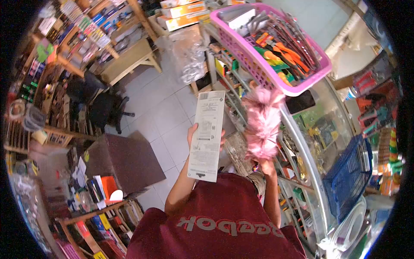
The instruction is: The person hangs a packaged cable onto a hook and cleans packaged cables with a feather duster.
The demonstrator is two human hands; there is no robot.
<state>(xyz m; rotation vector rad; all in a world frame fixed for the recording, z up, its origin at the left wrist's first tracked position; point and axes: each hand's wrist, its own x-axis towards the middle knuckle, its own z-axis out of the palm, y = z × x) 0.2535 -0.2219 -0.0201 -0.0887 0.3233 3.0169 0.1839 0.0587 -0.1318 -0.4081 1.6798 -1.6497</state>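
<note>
My left hand is wrapped round a long, flat white package, held upright in front of my chest. Printed text, small drawings and a barcode cover the side facing me, and most of my fingers are hidden behind it. To the right, my right hand grips the lower end of a fluffy pink duster. The duster's top reaches up against a pink plastic basket. Inside the basket lie orange-handled pliers and several other tools.
A glass display case runs along my right, with a blue basket on it. On the left stand a brown box-shaped cabinet, a black chair and a wooden bench. Stocked shelves line the left side.
</note>
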